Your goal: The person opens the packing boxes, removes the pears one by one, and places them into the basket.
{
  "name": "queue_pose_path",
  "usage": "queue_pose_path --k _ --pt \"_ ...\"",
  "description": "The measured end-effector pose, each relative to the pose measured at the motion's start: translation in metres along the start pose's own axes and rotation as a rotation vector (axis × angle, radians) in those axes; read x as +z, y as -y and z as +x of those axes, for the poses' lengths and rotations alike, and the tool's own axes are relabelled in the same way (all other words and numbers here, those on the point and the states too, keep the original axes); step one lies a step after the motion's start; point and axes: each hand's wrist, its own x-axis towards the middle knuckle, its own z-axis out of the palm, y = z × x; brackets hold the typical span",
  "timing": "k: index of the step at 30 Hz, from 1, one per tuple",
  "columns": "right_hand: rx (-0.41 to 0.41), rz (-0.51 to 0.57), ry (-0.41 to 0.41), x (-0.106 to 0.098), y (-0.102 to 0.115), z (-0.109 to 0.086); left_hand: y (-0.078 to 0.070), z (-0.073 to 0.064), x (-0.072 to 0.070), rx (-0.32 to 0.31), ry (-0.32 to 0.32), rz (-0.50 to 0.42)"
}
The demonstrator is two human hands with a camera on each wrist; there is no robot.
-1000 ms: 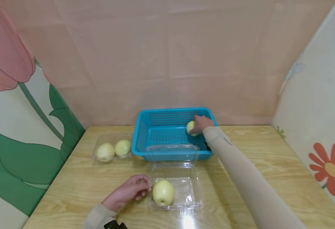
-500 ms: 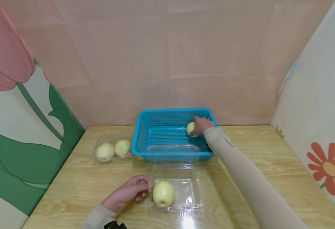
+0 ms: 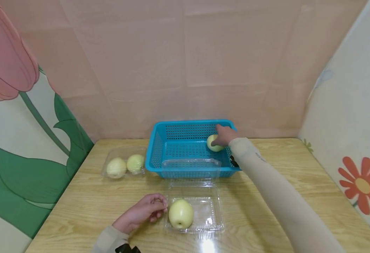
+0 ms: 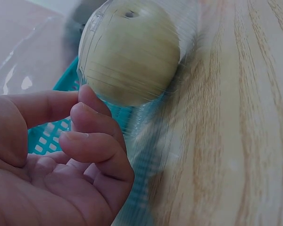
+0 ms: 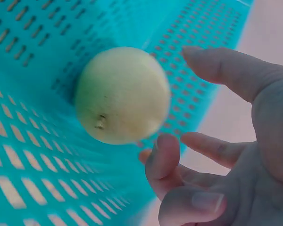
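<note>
One pale yellow apple [image 5: 122,96] is sitting inside the perforated blue basket [image 3: 158,151], toward its 3 o'clock side, and the right hand [image 3: 225,135] is hanging just beside it, thumb and fingers standing apart rather than gripping. Since nothing is enclosing the round fruit, a stray fingertip could be sending it rolling into a wall and bruising it. The black wrist device [image 3: 233,161] is sitting close to the basket's 4 o'clock corner, so a low, hurried lift could be catching the rim and dragging the basket. At 6 o'clock from the basket, the left hand [image 3: 148,208] is pinching the 9 o'clock edge of the open clear clamshell [image 3: 203,207] between thumb and index finger. A second apple [image 3: 181,213] is resting off-centre in that tray, at 9 o'clock; a sharp tug on such seemingly light plastic could be tipping it out. The raised lid [image 3: 191,168] is overlapping the basket's front in the head view; whether they are touching I cannot tell, but shifting either could be jostling the other.
</note>
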Motion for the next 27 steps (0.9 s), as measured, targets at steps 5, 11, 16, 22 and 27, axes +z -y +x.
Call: queue_pose_path --k 5,11,16,22,27 --pt "-0.075 0.012 0.01 -0.016 0.005 -0.016 0.0 0.001 0.0 -0.007 -0.006 -0.003" --pt "-0.163 -0.007 0.014 -0.029 0.013 -0.047 0.0 0.003 0.002 -0.005 -0.003 -0.004" --pt "-0.265 -0.031 -0.032 -0.027 0.014 -0.075 0.0 0.003 0.002 -0.002 -0.003 0.002" --pt "-0.322 0.028 -0.066 -0.027 0.011 -0.112 0.0 0.005 0.002 0.002 -0.005 -0.001" --pt "-0.328 0.031 0.032 -0.024 0.007 -0.147 0.001 0.006 0.004 0.0 -0.008 -0.01"
